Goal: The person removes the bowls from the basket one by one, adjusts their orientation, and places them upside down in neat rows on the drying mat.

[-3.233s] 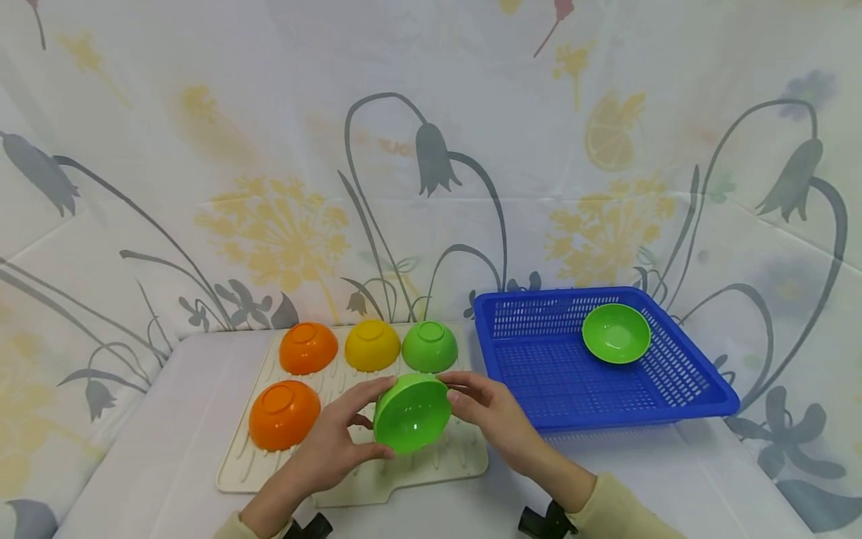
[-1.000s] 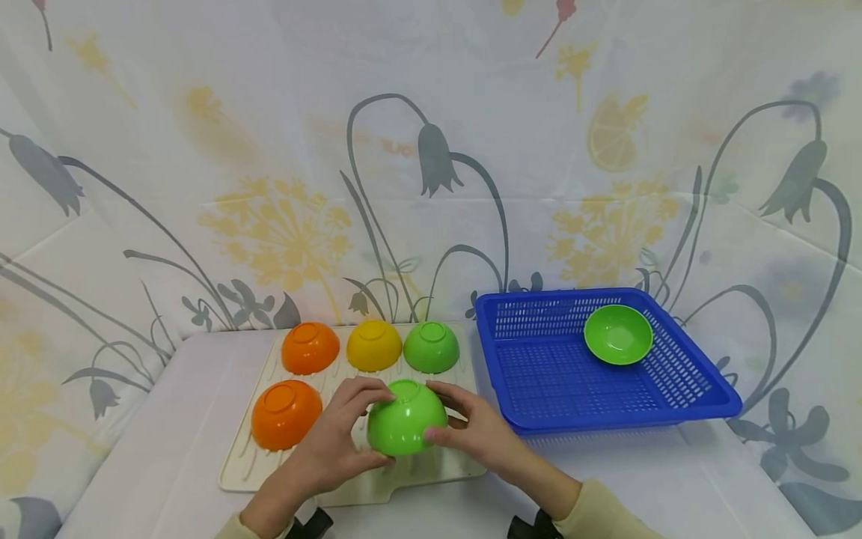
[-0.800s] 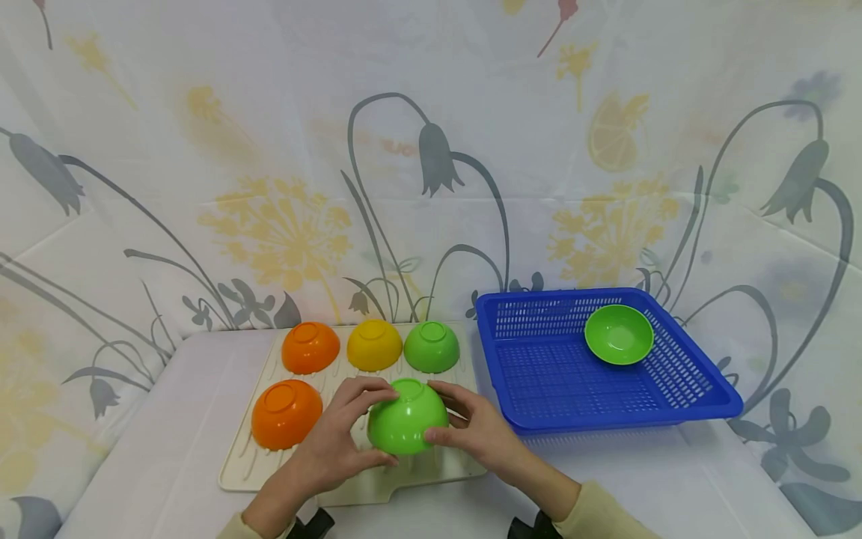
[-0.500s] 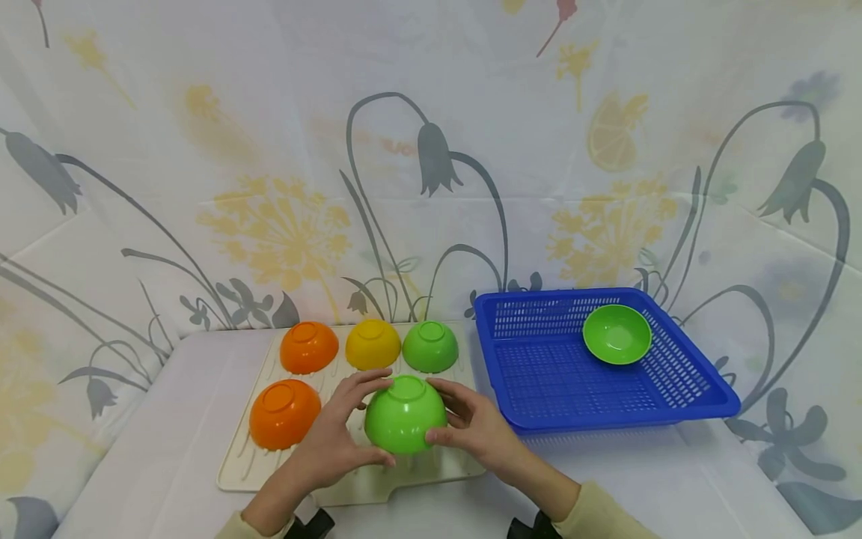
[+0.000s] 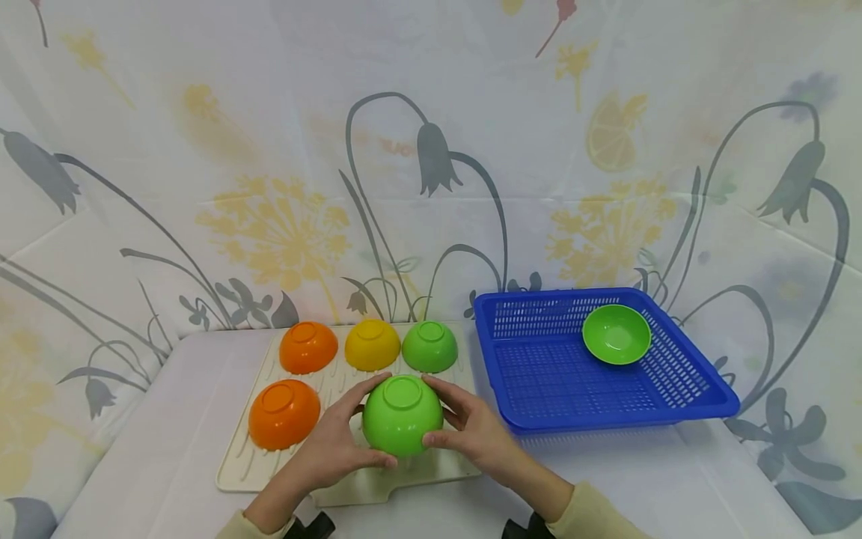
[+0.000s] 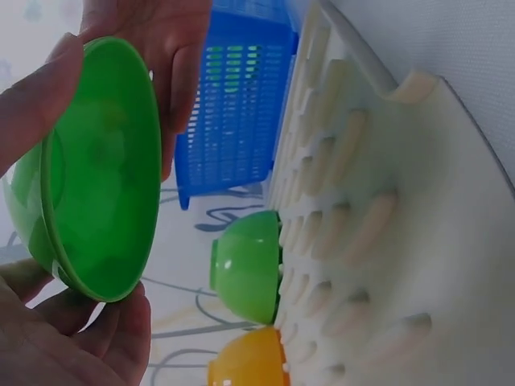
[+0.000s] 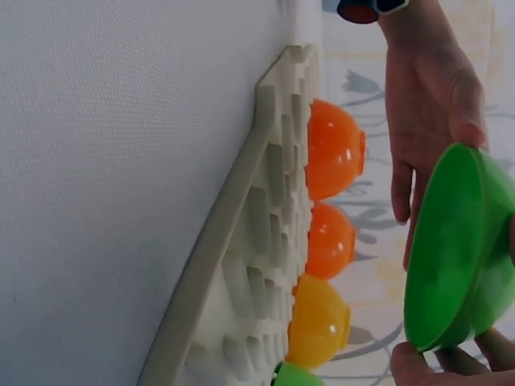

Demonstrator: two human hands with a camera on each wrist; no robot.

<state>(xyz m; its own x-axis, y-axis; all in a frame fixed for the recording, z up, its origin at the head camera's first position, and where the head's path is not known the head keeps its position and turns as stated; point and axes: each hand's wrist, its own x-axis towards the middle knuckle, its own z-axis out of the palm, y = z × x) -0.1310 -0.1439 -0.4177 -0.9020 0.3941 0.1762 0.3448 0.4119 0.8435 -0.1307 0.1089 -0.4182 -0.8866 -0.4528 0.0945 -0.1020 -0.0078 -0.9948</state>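
Observation:
My left hand (image 5: 334, 442) and right hand (image 5: 474, 427) grip a glossy green bowl (image 5: 402, 419) from opposite sides, thumbs on the near side and fingers behind. The bowl is upside down, its foot ring upward. In the left wrist view, the hollow of the held bowl (image 6: 109, 173) faces the cream drainer tray (image 6: 451, 161), with a gap between them. On that tray, two orange bowls (image 5: 284, 414), a yellow bowl (image 5: 373, 346) and another green bowl (image 5: 429, 347) rest upside down. In the right wrist view, the left hand (image 7: 430, 104) reaches the rim with its thumb.
A blue slotted basket (image 5: 606, 417) stands right of the tray. One green bowl (image 5: 616, 335) sits in it at the back right, opening upward. A white cloth (image 5: 168, 449) covers the table, and a flower-printed curtain (image 5: 431, 247) hangs behind.
The held bowl has turned from showing its inside to lying bottom up. Over the last second, it shifts slightly left and levels between both hands. The other bowls stay put.

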